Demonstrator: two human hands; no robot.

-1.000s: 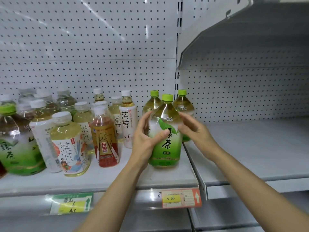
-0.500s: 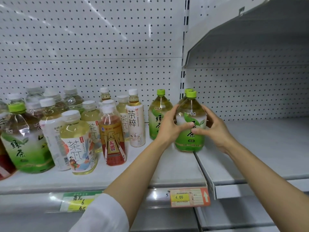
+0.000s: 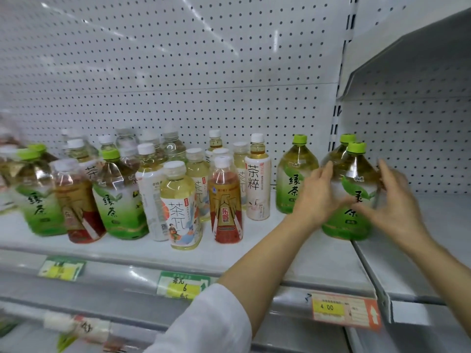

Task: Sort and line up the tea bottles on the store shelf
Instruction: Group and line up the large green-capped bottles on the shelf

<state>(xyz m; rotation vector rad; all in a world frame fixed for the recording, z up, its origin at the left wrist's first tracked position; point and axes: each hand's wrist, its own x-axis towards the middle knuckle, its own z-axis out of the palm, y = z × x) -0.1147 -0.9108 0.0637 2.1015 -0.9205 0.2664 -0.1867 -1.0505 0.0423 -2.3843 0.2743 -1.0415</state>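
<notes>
Both the left hand (image 3: pixel 317 197) and right hand (image 3: pixel 393 200) lie open beside the green tea bottle (image 3: pixel 350 197); a nudge could tip it off the shelf (image 3: pixel 293 248) joint

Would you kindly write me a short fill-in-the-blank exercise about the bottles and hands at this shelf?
1. The large bottle between the left hand and the right hand has a ____ cap.
2. The orange price tag on the shelf edge reads ____.
3. The red-labelled bottle near the front has a ____ cap.

Missing words: green; 4.00; white
</notes>
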